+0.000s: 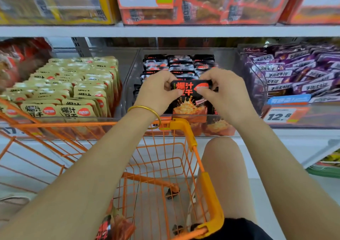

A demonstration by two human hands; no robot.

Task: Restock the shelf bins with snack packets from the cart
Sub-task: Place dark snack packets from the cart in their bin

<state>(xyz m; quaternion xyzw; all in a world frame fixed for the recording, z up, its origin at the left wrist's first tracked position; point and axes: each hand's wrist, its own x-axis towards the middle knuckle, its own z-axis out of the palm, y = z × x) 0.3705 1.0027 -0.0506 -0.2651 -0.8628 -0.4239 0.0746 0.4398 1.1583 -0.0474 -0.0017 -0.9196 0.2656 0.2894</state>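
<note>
Over the middle bin (131, 70), both hands' fingers (176, 92) pinch a black packet (189, 101), its bottom hidden.

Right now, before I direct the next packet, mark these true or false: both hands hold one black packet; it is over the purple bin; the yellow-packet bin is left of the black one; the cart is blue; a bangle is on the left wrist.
1. Both hands, left hand and right hand, hold one black packet: true.
2. It is over the purple bin: false, it is at the middle bin of black packets.
3. Yellow-packet bin lies left of it: true.
4. The cart is blue: false, orange.
5. Bangle on left wrist: true.
</note>
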